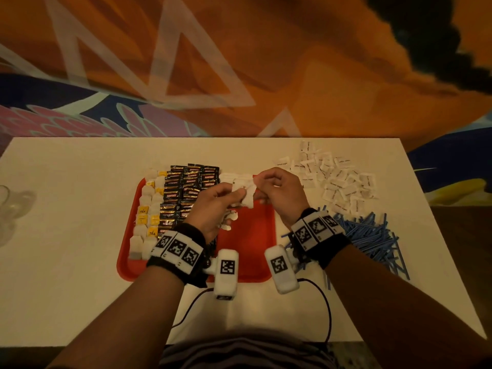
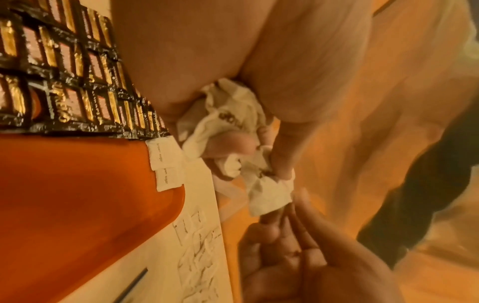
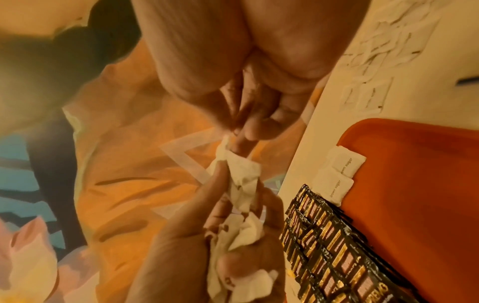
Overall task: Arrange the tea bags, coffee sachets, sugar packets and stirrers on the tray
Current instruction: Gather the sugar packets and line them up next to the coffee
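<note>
A red tray [image 1: 255, 235] lies mid-table. On it stand rows of tea bags [image 1: 146, 209] at the left and black coffee sachets [image 1: 186, 182] beside them. Two white sugar packets [image 3: 339, 174] lie at its far edge. Above the tray, my left hand [image 1: 234, 194] grips a crumpled bunch of sugar packets [image 1: 246, 193], also seen as packets [image 2: 233, 127] in the left wrist view. My right hand [image 1: 266, 187] pinches the end packet [image 3: 243, 174] of that bunch between thumb and fingertips. Loose sugar packets [image 1: 335, 179] and blue stirrers [image 1: 370, 235] are piled on the table to the right.
A clear glass [image 1: 5, 209] stands at the table's left edge. A black cable [image 1: 319, 302] loops across the front of the white table. The right half of the tray shows bare red. A patterned orange floor lies beyond the far edge.
</note>
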